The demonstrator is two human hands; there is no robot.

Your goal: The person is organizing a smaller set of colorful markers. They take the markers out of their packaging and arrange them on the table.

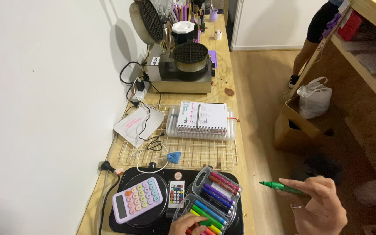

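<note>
The right hand [320,204] pinches a thin green plastic marker [281,187], tip pointing to nine o'clock. The left hand [188,225] grips a green cap [205,223] over the clear plastic marker case [209,198] on the wooden worktop [240,143].

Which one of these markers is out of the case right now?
The green marker, uncapped and held in the right hand off the table's edge. The other markers lie in the clear case, where the left hand touches them.

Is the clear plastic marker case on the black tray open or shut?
Open: the clear plastic marker case lies with both halves spread, coloured markers exposed.
</note>
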